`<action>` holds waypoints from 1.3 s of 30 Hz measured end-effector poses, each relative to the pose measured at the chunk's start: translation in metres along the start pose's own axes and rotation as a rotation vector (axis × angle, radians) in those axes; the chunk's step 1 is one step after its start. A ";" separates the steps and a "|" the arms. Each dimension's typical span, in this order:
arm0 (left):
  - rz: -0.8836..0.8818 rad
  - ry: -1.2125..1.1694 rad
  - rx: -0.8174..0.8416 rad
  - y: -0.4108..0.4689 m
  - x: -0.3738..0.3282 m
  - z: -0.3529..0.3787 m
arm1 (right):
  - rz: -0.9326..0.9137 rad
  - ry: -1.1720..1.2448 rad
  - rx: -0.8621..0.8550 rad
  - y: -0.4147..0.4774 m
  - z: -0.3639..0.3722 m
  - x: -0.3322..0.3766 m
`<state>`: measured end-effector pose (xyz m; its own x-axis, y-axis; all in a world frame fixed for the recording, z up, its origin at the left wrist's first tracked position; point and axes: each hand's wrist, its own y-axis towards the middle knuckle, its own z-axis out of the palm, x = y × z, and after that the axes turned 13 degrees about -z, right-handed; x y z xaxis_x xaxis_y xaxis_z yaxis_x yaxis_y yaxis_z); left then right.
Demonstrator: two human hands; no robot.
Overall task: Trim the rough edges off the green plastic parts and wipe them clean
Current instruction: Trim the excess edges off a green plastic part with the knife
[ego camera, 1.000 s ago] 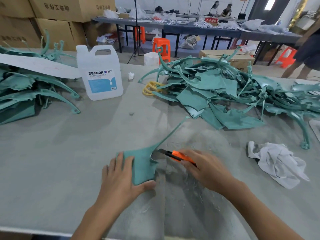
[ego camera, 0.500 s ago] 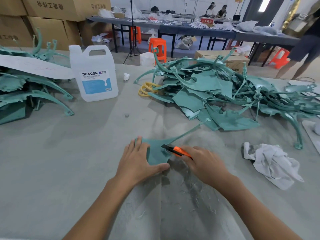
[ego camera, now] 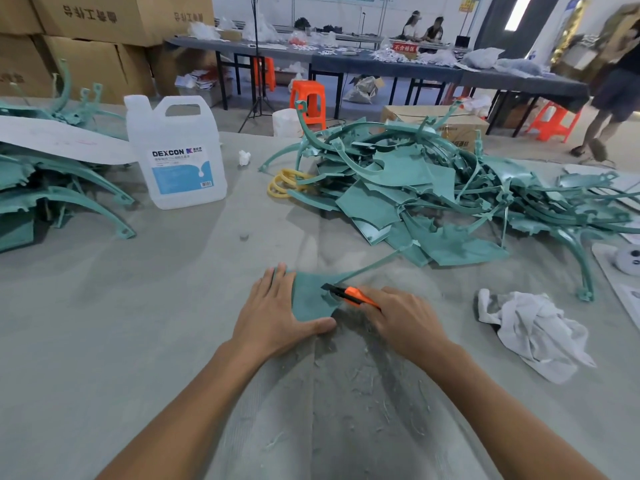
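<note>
A flat green plastic part (ego camera: 310,296) with a thin arm running up to the right lies on the grey table (ego camera: 104,341). My left hand (ego camera: 277,315) presses it down with straight fingers, thumb along its near edge. My right hand (ego camera: 403,322) grips an orange utility knife (ego camera: 353,294), whose black tip touches the part's right edge. A crumpled white rag (ego camera: 533,329) lies to the right of my right hand. Pale shavings are scattered on the table near me.
A big heap of green parts (ego camera: 433,188) fills the far right, another stack (ego camera: 41,188) the far left. A white DEXCON jug (ego camera: 176,154) stands at the back left. Yellow rings (ego camera: 282,183) lie beside the heap. Boxes, tables, orange stools and people are behind.
My hands, the part and the knife sit farther from me on the table than a second ago. The knife tip stays at the part's right edge.
</note>
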<state>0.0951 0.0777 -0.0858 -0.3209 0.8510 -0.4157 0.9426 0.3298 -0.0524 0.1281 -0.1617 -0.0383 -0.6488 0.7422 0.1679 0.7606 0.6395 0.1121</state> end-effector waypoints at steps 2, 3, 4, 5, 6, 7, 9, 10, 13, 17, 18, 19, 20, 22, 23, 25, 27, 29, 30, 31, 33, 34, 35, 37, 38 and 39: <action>0.002 0.035 0.021 0.002 0.000 0.000 | 0.030 0.009 -0.023 0.002 0.001 0.000; 0.001 0.046 0.029 0.002 0.000 0.000 | 0.035 0.013 -0.029 0.002 0.003 0.001; -0.001 0.053 0.032 0.001 0.000 0.001 | 0.031 0.017 -0.032 0.000 0.004 0.003; -0.005 0.056 0.033 0.001 0.000 0.001 | 0.021 0.025 -0.034 -0.001 0.006 0.005; -0.009 0.056 0.033 0.001 0.000 0.001 | 0.009 0.034 -0.030 -0.003 0.006 0.006; -0.012 0.055 0.030 0.001 0.000 0.001 | 0.004 0.035 -0.027 -0.004 0.005 0.005; -0.011 0.056 0.028 0.002 0.001 0.001 | 0.031 0.016 -0.038 0.000 0.003 0.000; -0.010 0.057 0.033 0.002 0.001 0.001 | 0.051 -0.001 -0.053 0.001 0.003 -0.001; -0.010 0.058 0.033 0.001 0.000 0.001 | 0.044 -0.064 -0.086 -0.002 0.012 0.012; -0.011 0.062 0.034 0.000 -0.001 0.000 | 0.031 -0.047 -0.085 -0.003 0.011 0.011; -0.013 0.064 0.040 0.000 0.000 -0.001 | 0.041 -0.044 -0.081 -0.001 0.009 0.008; -0.014 0.066 0.045 0.000 0.000 -0.001 | 0.040 -0.034 -0.074 0.000 0.007 0.006; -0.015 0.067 0.045 -0.001 0.000 -0.001 | 0.028 -0.015 -0.061 0.000 0.005 0.006; -0.015 0.067 0.039 -0.001 -0.001 -0.002 | 0.009 0.021 -0.036 0.000 0.002 0.007; -0.013 0.066 0.035 -0.001 -0.001 -0.002 | 0.009 0.011 -0.035 0.001 0.001 0.006; -0.011 0.060 0.036 -0.001 0.000 -0.002 | 0.021 -0.026 -0.040 0.003 -0.001 0.004; -0.012 0.061 0.039 -0.002 0.000 -0.001 | 0.005 -0.011 -0.024 0.003 -0.001 0.005; -0.012 0.068 0.034 -0.002 0.000 -0.002 | -0.017 0.010 0.002 0.001 -0.001 0.004; -0.010 0.069 0.034 -0.001 0.000 -0.002 | -0.013 -0.001 0.005 0.002 -0.003 0.000; -0.007 0.069 0.039 -0.001 0.000 -0.003 | -0.004 -0.017 -0.002 0.003 -0.004 -0.005; -0.005 0.069 0.056 -0.002 0.000 -0.005 | 0.000 -0.007 -0.012 0.003 -0.005 -0.011; -0.002 0.075 0.066 -0.001 0.000 -0.006 | -0.016 0.023 -0.011 0.002 -0.004 -0.012; 0.005 0.090 0.077 0.000 -0.001 -0.009 | -0.034 0.056 -0.008 0.001 -0.003 -0.013; 0.038 0.150 0.101 0.005 -0.002 -0.016 | -0.052 0.115 -0.030 0.000 -0.004 -0.018; 0.058 0.186 0.111 0.008 -0.003 -0.019 | -0.057 0.138 -0.049 0.000 -0.004 -0.021; 0.076 0.218 0.118 0.010 -0.003 -0.021 | -0.066 0.153 -0.059 0.000 -0.005 -0.024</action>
<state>0.1039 0.0865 -0.0660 -0.2490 0.9437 -0.2179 0.9650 0.2225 -0.1391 0.1439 -0.1804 -0.0372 -0.6895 0.6568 0.3053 0.7195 0.6695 0.1846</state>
